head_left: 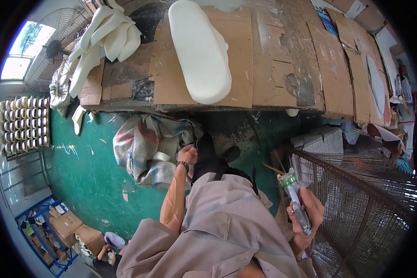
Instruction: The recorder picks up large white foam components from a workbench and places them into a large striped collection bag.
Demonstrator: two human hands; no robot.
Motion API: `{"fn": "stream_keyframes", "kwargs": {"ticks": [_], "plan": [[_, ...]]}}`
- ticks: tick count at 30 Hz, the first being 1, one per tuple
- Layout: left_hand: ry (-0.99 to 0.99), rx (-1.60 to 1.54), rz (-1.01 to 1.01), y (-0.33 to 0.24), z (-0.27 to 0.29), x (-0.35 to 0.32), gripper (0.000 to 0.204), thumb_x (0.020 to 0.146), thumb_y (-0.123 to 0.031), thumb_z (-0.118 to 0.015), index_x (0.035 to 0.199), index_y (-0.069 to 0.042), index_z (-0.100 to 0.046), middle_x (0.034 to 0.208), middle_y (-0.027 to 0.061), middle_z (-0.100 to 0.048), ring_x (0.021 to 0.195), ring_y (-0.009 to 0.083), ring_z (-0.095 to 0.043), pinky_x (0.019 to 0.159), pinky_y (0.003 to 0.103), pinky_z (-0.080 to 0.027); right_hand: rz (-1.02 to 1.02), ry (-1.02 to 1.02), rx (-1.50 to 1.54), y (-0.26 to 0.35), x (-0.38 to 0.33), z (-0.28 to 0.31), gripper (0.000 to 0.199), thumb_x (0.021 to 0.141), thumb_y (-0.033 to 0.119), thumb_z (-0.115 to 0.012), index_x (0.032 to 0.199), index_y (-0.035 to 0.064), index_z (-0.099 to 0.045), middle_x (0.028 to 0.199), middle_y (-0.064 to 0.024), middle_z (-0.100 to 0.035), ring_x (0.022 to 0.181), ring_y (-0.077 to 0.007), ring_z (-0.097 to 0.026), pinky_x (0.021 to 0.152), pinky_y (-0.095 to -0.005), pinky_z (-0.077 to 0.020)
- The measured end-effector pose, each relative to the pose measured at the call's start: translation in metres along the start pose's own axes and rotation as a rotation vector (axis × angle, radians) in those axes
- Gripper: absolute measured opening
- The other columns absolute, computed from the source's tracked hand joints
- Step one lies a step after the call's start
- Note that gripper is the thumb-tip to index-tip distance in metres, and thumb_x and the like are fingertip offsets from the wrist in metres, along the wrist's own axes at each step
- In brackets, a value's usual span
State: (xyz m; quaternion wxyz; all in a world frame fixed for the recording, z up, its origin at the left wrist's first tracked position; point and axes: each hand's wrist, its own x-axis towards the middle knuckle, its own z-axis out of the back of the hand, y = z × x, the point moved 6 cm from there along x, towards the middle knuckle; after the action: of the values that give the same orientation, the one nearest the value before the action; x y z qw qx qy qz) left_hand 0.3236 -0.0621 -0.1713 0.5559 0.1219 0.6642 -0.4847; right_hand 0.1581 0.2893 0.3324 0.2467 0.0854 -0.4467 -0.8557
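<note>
Head view: R hand (312,212) closed round a metal hand tool (301,214), gripping it upright-ish at the person's R side, green ring (288,181) at the top end clear of the fingers. Tool is well apart from the bench, nr the mesh cage (342,204). L hand (187,154) has fingers curled, by the dark trousers (205,157) & nr the woven sack; can't tell if anything's in it.

Containers: woven sack (129,150), pale w/ red & blue areas, crumpled on the green floor (85,171) in front of the bench; small white piece (161,156) shows at it, can't tell if in or on. 2nd pale sack (59,95) stands L of the bench, nr the fan (54,47); contents hidden. Rack (47,132) far L: rows of cream pieces (21,123) stacked in tiers. Lower L: blue shelf unit (34,207) w/ small items, too small to ID; 2 brown cartons, one (65,223) just beside the other (89,237), insides unclear. Another person's arm (103,252) is nr them. Mesh cage: contents unclear.

Cardboard-topped bench (274,85): long white foam piece (201,53) lies flat, cream pile (113,34) at L end.
</note>
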Motion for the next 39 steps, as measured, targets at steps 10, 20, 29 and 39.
{"fn": "stream_keyframes", "kwargs": {"ticks": [10,20,29,39], "plan": [[0.149,-0.577,-0.387,-0.167,-0.068,-0.016,0.039,0.101,-0.015,-0.059,0.135,0.002,-0.051,0.12,0.0147,-0.064,0.102,0.0246,-0.066,0.09,0.042,-0.058,-0.007,0.024,0.046,-0.003,-0.018,0.008,0.054,0.073,0.016,-0.08,0.121,-0.0052,-0.066,0.09,-0.0191,-0.068,0.068,-0.0253,-0.064,0.061,-0.0324,-0.0476],[0.435,-0.906,-0.328,-0.22,-0.107,-0.003,0.035,0.1,-0.026,-0.062,0.125,-0.003,-0.057,0.124,0.0093,-0.063,0.117,0.0242,-0.059,0.104,0.042,-0.048,-0.06,-0.059,-0.059,-0.01,-0.01,0.018,0.053,0.085,0.021,-0.076,0.126,-0.0084,-0.062,0.089,-0.0159,-0.068,0.072,-0.0189,-0.065,0.067,-0.029,-0.0513],[0.444,-0.849,-0.524,-0.254,-0.109,-0.014,0.039,0.097,-0.014,-0.067,0.132,-0.005,-0.052,0.124,0.0033,-0.063,0.113,0.0163,-0.061,0.094,0.03,-0.051,0.021,-0.134,-0.027,0.006,0.054,-0.005,0.051,0.085,0.017,-0.075,0.127,-0.008,-0.062,0.084,-0.0193,-0.067,0.07,-0.0257,-0.068,0.066,-0.0325,-0.0538],[0.538,-0.97,-0.95,-0.415,-0.04,-0.142,0.058,0.095,-0.012,-0.067,0.145,0.0,-0.04,0.138,0.0103,-0.057,0.128,0.0233,-0.056,0.109,0.041,-0.046,-0.034,0.029,-0.028,0.024,0.115,-0.04,0.052,0.083,0.009,-0.073,0.131,-0.0056,-0.061,0.099,-0.0241,-0.068,0.08,-0.0306,-0.071,0.073,-0.0362,-0.0563]]}}
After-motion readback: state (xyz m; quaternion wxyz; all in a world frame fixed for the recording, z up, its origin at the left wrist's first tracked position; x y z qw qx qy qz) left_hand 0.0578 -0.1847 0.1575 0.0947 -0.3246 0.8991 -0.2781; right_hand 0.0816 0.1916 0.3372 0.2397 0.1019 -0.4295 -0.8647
